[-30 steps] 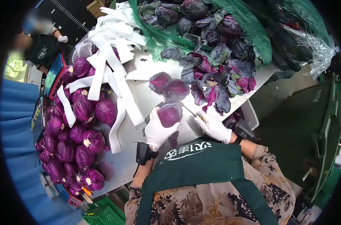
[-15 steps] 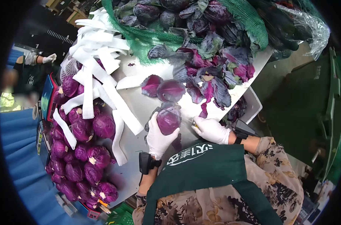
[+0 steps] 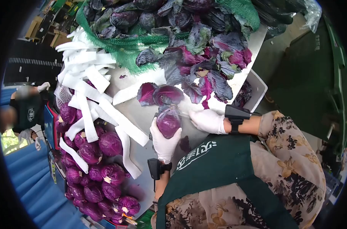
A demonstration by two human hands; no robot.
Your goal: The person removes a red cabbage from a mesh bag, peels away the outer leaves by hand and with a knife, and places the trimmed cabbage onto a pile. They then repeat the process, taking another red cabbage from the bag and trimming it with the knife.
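Observation:
A purple cabbage head point(image 3: 169, 124) rests in my white-gloved left hand point(image 3: 165, 145), whose fingers curl round its lower side. My gloved right hand point(image 3: 208, 121) is closed just right of the cabbage. From its fingertips a thin, pale, blade-like edge reaches toward the cabbage's upper right; the rest of that tool is hidden. Two loose cabbage leaves point(image 3: 168, 94) lie just beyond the cabbage on the metal table point(image 3: 143, 116). Farther back right is a heap of dark and purple leaves point(image 3: 215, 82).
Uncut cabbages fill a green net point(image 3: 123, 47) at the back. White foam net sleeves point(image 3: 101, 95) lie left, over a pile of purple cabbages point(image 3: 90, 152). A white bin point(image 3: 257, 91) stands right of the table. Another person point(image 3: 26, 107) is at the far left.
The view has shifted. My right hand has turned, its fingers now pointing at the cabbage's upper right. My left hand still holds the cabbage.

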